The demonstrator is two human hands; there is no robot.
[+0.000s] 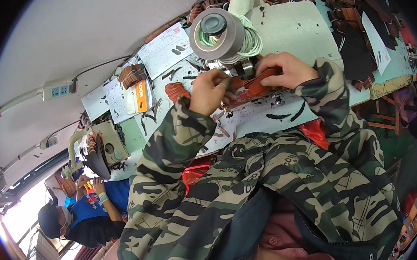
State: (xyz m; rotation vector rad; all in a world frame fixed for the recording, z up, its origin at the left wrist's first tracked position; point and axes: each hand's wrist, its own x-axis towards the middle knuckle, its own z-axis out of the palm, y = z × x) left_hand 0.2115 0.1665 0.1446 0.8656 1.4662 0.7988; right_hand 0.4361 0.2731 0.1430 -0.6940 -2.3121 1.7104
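My right hand (290, 70) pinches a reddish-brown leather piece (256, 86), folded or stacked, under the machine head (219, 39) with its round grey housing. My left hand (208, 92) has its fingers curled on the left end of the brown leather at the machine's working point. The fingertips of that hand are partly hidden, and so is the spot where the leather meets the machine. Another bundle of reddish-brown leather pieces (177, 91) lies just left of my left hand. A coil of pale green cord (249, 38) hangs on the housing.
Dark scraps (278, 116) litter the white table. Paper sheets (163, 47), a tied brown bundle (132, 76) and an orange-white booklet (140, 96) lie left. Tied brown bundles and black sheets (356, 51) sit far right. A co-worker (86, 213) works at another machine (108, 144), lower left.
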